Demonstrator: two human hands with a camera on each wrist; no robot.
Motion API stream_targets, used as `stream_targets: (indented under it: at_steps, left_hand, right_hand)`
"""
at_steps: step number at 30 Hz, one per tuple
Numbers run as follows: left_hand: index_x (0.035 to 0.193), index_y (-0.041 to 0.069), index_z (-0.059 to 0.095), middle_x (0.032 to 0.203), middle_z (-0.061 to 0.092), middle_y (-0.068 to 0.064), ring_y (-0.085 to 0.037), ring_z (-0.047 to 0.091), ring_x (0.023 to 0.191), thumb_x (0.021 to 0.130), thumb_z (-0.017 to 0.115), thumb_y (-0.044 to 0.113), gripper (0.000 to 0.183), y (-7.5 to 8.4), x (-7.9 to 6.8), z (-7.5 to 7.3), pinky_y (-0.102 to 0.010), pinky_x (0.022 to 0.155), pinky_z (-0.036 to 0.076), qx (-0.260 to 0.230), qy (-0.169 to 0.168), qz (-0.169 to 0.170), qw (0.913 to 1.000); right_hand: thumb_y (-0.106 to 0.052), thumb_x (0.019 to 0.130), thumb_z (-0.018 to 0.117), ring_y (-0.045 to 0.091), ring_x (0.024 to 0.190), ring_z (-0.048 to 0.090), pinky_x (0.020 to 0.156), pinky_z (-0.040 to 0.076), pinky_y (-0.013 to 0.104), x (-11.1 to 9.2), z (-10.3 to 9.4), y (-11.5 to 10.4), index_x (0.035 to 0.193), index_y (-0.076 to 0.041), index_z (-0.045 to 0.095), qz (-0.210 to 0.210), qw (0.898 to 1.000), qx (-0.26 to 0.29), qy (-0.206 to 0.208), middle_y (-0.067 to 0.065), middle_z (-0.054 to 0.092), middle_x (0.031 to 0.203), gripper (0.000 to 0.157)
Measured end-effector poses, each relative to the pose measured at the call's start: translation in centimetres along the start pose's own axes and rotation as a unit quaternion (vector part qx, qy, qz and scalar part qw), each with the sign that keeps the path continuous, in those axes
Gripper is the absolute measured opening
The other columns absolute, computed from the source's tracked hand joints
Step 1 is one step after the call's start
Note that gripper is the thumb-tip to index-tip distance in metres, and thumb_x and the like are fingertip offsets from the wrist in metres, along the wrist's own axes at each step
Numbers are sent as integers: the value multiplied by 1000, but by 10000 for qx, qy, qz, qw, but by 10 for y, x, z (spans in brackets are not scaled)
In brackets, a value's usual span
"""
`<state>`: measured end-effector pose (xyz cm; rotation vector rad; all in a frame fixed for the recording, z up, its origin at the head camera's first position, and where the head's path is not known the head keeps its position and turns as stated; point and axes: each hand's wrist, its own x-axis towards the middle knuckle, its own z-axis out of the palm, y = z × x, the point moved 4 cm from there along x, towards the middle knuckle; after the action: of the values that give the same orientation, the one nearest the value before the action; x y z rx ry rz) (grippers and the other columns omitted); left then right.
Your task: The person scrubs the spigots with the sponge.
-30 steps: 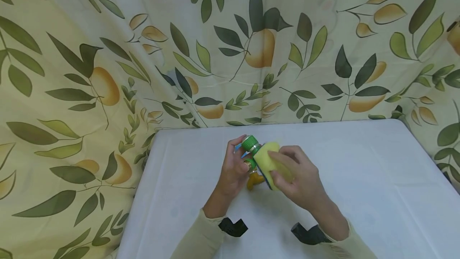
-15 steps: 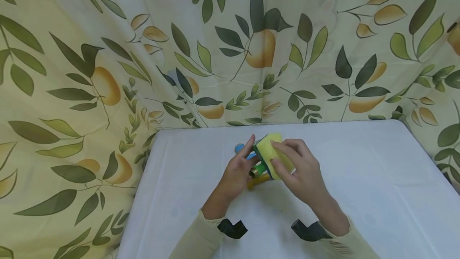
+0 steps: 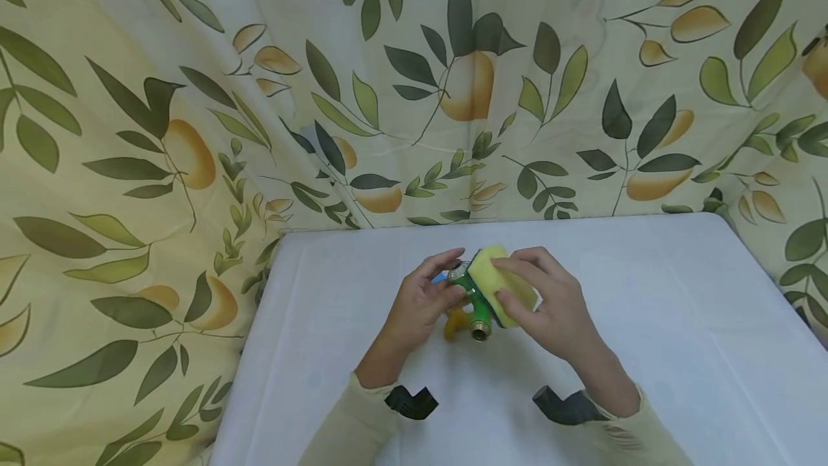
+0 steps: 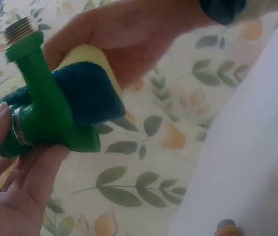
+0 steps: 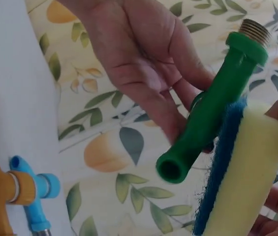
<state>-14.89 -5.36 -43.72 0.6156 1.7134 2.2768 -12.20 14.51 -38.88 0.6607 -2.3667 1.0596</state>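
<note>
A green plastic tap (image 3: 479, 311) with a threaded metal end is held up over the table by my left hand (image 3: 417, 305). Fingers and thumb pinch it near its metal ring, as the left wrist view shows the tap (image 4: 47, 115) closely. My right hand (image 3: 555, 302) grips a yellow sponge (image 3: 507, 285) by its soft side. The sponge's dark blue scouring face (image 4: 90, 93) lies against the green tap's body. In the right wrist view the tap's open spout (image 5: 172, 168) points down and to the left.
An orange tap (image 3: 456, 325) and a blue tap (image 5: 32, 194) lie on the white table (image 3: 647, 351) beyond and below the hands. Patterned leaf-and-fruit cloth (image 3: 414, 92) hangs behind and to the left of the table.
The green tap has turned in my left hand, and its threaded end now points down toward me. The sponge shifted upward, then slightly right, staying in my right hand.
</note>
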Motion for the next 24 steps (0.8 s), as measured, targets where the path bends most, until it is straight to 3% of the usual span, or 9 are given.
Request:
stream_targets:
  at_steps: [4,7,11,14,18,21,24]
  left_hand:
    - [141,3,55,137,54,-18,-18,65,120,96,71,10,49,3,-1,-1,-27,94,59,650,-219,306,9972]
    - [135,5,57,134,62,-14,-16,66,116,93,74,7,45,8,-2,0,-28,96,58,1701,-65,752,9825]
    - [125,11,60,122,71,-3,-12,68,102,85,84,16,47,16,-5,1,-33,89,61,3091,693,1174,9412]
    - [121,9,63,111,72,-3,-13,70,92,79,90,21,52,21,-7,3,-32,79,62,3773,1302,1465,9051]
    - [119,5,68,104,70,-6,-15,72,87,75,92,24,53,27,-11,8,-18,75,60,4417,1751,2030,8562]
    - [113,5,70,101,69,-6,-13,72,84,75,93,26,49,28,-13,12,-13,71,58,4602,1947,2259,8362]
    - [109,6,69,98,68,-5,-12,70,77,74,93,29,48,27,-14,14,-14,64,57,4566,2211,2228,8325]
  right_hand:
    - [-10,79,81,11,100,59,85,46,7,2,-8,-3,120,-17,74,-86,9998,-193,-4,2,64,112,42]
    - [-10,75,81,16,97,59,85,42,2,3,-20,-8,118,-13,75,-149,9980,-419,443,7,64,110,43]
    - [-13,75,80,21,91,59,81,40,1,-2,-24,-14,117,-12,76,112,9915,-915,917,12,62,108,42]
    - [-17,76,80,22,86,59,73,52,15,-11,-10,-18,116,-12,77,198,9879,-1274,857,13,61,104,41]
    - [-19,75,81,24,83,56,64,57,39,-20,10,-18,115,-9,76,198,9846,-1480,907,14,58,99,42]
    - [-18,76,81,28,86,57,66,59,45,-22,15,-13,117,-8,74,384,9809,-1528,1138,17,58,100,43]
    - [-19,79,79,28,87,58,68,59,44,-23,19,-12,120,-7,73,331,9809,-1513,1179,20,58,101,42]
